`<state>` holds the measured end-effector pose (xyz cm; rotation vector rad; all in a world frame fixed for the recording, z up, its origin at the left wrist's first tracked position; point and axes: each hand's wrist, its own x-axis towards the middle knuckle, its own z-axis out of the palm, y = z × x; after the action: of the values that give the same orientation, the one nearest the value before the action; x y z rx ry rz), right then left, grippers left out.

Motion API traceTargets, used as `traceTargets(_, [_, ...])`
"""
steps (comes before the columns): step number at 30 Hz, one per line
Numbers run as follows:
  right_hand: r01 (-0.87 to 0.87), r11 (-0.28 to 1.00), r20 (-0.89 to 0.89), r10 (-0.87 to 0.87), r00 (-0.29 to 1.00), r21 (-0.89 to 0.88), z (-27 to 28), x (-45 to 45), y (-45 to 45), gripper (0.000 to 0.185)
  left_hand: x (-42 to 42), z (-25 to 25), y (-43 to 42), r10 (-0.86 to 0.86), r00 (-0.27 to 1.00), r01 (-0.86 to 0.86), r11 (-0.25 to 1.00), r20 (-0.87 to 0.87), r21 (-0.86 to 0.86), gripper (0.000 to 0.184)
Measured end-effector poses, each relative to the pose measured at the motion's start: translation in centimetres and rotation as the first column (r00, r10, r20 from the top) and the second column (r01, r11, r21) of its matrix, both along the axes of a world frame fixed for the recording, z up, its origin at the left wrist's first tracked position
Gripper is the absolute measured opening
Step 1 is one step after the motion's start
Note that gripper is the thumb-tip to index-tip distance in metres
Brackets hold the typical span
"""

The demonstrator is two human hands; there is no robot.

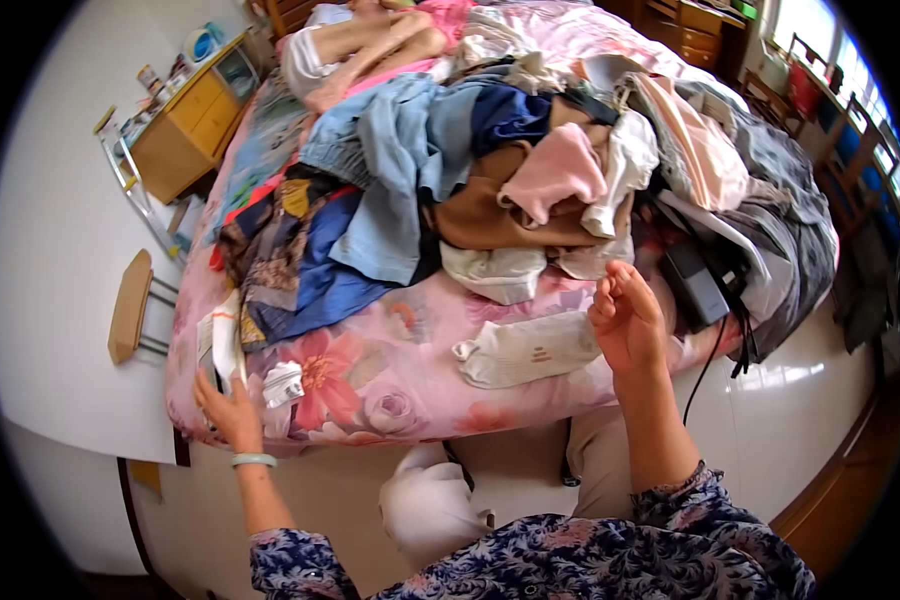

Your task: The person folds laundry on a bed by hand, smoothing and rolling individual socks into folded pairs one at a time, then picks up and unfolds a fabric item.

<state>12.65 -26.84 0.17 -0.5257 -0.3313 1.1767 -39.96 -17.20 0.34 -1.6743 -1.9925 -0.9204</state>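
My left hand (pixel 232 412), with a pale green bangle on the wrist, is at the bed's near left corner. Its fingers are apart around the lower end of a white sock (pixel 226 335) with an orange stripe; no firm grip shows. Just right of it lies a small white bundle (pixel 283 384) with dark marks. My right hand (pixel 630 318) is raised near the front edge, fingers curled together with nothing visible in them. Beside it, a pair of whitish socks (pixel 526 350) lies flat on the pink floral bedsheet (pixel 410 345).
A heap of clothes fills the bed's middle: a light blue garment (pixel 395 150), a brown one (pixel 480 215), a pink cloth (pixel 557 175). A dark grey box (pixel 695 285) with cables sits at right. Another person's bare legs (pixel 380 50) rest at the far end.
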Motion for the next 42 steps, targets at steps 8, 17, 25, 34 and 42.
traceTargets(8, [0.18, 0.984, 0.028, -0.181, 0.983, 0.013, -3.3, 0.6, 0.8, 0.015, -5.4, -0.9, 5.1, 0.072, 0.995, -0.089, 0.963, -0.074, -0.253, 0.044])
traceTargets(17, [0.006, 0.997, -0.025, -0.008, 1.0, -0.075, -1.0, 0.8, 0.3, 0.018, -6.2, 4.7, 6.4, -0.201, 0.679, 0.246, 0.968, 0.707, 0.039, 0.017])
traceTargets(25, [0.102, 0.99, 0.203, -0.081, 0.976, -0.094, -0.4, -0.3, 0.2, 0.015, -1.4, 8.9, 4.9, -0.429, 0.141, 0.551, 0.783, 0.892, 0.289, 0.023])
traceTargets(34, [-0.751, 0.659, 0.457, 0.683, 0.57, -0.046, -0.1, -8.0, -0.8, 0.073, 20.5, 7.4, -6.3, -0.417, 0.227, 0.953, 0.283, 0.88, -0.112, 0.017])
traceTargets(42, [-0.303, 0.952, 0.456, 0.29, 0.841, -0.047, 0.3, -7.7, -1.3, 0.027, 25.7, 2.1, -8.1, -0.046, -0.022, 0.99, 0.139, 0.999, 0.029, 0.05])
